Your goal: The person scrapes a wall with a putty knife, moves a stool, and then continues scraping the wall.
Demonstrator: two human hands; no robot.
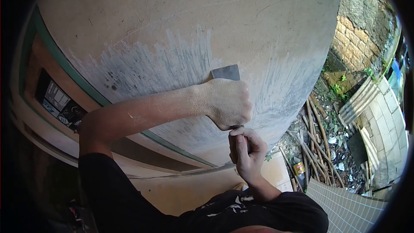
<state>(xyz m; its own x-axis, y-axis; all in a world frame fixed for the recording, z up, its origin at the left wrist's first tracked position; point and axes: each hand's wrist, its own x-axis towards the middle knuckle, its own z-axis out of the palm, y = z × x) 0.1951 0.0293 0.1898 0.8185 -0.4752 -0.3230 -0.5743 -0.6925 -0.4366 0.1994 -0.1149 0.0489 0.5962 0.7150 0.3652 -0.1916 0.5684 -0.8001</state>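
A paint scraper [227, 72] has its wide grey blade against the wall, pointing up. My left hand [228, 102], dusted with pale powder, is closed in a fist around the scraper's handle just below the blade. Beneath it, my right hand [250, 151] is closed on the lower end of the handle, its thumb pointing up. Most of the handle is hidden by my fingers. The beige wall [276, 30] in front of me has a broad band of streaked, grey-white scraped surface on both sides of the blade.
A green-edged wooden frame [69, 60] with a dark pane borders the wall at the left. To the right lie wooden poles [317, 138], rubble, a yellow packet [299, 168] and corrugated sheets [362, 99]. A brick wall [355, 39] stands behind them. Tiled surface [340, 207] shows at the lower right.
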